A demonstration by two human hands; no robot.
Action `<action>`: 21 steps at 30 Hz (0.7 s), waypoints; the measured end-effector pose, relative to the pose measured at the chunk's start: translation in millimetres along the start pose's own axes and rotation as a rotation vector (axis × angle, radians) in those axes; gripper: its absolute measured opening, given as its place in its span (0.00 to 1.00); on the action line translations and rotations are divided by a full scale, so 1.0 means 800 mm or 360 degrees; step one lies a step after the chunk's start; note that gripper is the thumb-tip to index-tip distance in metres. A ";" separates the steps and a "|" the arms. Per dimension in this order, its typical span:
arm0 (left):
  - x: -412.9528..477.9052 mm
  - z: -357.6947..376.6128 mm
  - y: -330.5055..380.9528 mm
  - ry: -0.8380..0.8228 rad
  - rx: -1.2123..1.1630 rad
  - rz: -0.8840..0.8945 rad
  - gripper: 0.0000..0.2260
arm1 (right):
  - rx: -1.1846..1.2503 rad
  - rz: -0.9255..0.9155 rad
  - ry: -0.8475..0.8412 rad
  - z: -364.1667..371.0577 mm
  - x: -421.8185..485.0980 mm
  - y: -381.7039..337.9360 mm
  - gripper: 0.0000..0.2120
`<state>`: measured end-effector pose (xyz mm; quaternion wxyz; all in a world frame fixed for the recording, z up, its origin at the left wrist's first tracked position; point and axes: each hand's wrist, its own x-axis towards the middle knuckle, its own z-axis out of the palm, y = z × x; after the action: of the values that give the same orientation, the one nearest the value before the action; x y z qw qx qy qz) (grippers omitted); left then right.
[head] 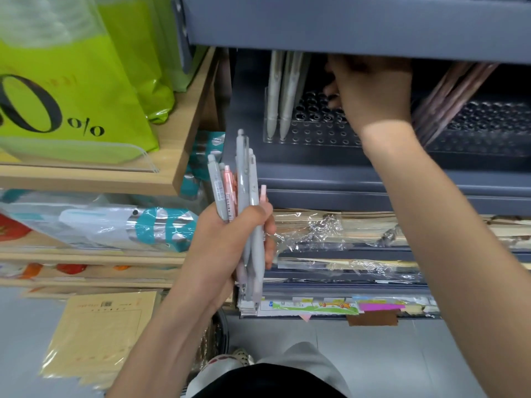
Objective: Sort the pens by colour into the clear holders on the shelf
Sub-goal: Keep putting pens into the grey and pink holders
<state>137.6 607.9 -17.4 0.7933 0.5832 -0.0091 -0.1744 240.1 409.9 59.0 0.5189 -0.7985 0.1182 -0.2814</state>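
Smooth matt grey and pink plastic pens (243,196) between left-hand fingers (254,215), glossy clear perforated plastic holder (313,135) below right-hand fingers (333,91), matt grey metal shelf (344,24) above them, crinkled shiny clear film (311,235) just beside the left-hand fingers.

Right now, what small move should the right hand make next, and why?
Probably lower into an empty hole beside the two grey pens in the left clear holder; the right hand hovers there, its grasp hidden, while the left hand grips a grey and pink bundle.

Bare forearms (425,214), black top (258,383), grey trousers (304,354)
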 end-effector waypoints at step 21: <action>-0.004 0.009 -0.010 -0.0250 0.0029 -0.0051 0.11 | 0.0466 0.0292 -0.1187 -0.045 -0.110 0.018 0.11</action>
<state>130.7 600.4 -21.7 0.7819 0.5749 -0.0636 -0.2323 149.4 418.7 28.0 0.6573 -0.7496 -0.0485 0.0610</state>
